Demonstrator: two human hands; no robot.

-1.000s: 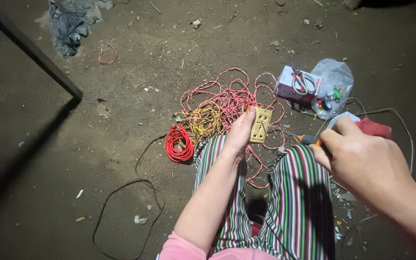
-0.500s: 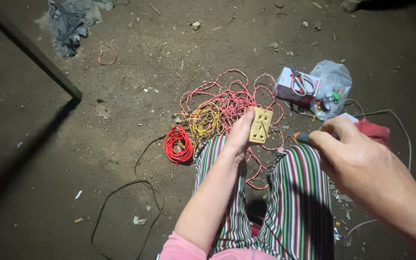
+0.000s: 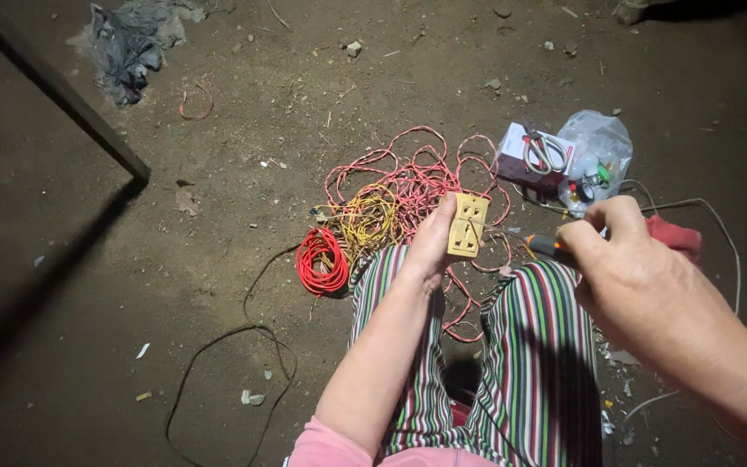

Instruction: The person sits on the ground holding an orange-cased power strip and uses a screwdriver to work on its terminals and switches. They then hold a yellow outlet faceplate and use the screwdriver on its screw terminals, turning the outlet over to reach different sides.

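- The left hand (image 3: 430,246) grips a cream-yellow socket plate (image 3: 467,225) — fingers closed around its left edge, thumb behind — holding it upright above the left knee of the striped trousers (image 3: 529,363).
- The right hand (image 3: 650,290) has its fingers closed on an orange-handled screwdriver (image 3: 539,246); the thin shaft points left and its tip meets the plate's face.
- Just behind the plate lies a loose tangle of pink-red wire (image 3: 408,177), touching a yellow wire bundle (image 3: 365,220); a tight red wire coil (image 3: 322,259) sits at the tangle's left edge, beside the left knee.
- To the right, near the right hand, a small white box with scissors (image 3: 533,156) on top leans against a clear plastic bag (image 3: 598,151) of small parts; a red cloth (image 3: 676,238) shows past the knuckles.
- A black cable (image 3: 235,346) loops over the dirt floor (image 3: 244,130) left of the legs — that side holds only scattered scraps.
- A dark slanted bar (image 3: 62,91) cuts the upper-left corner, with a grey rag (image 3: 131,39) beyond it.
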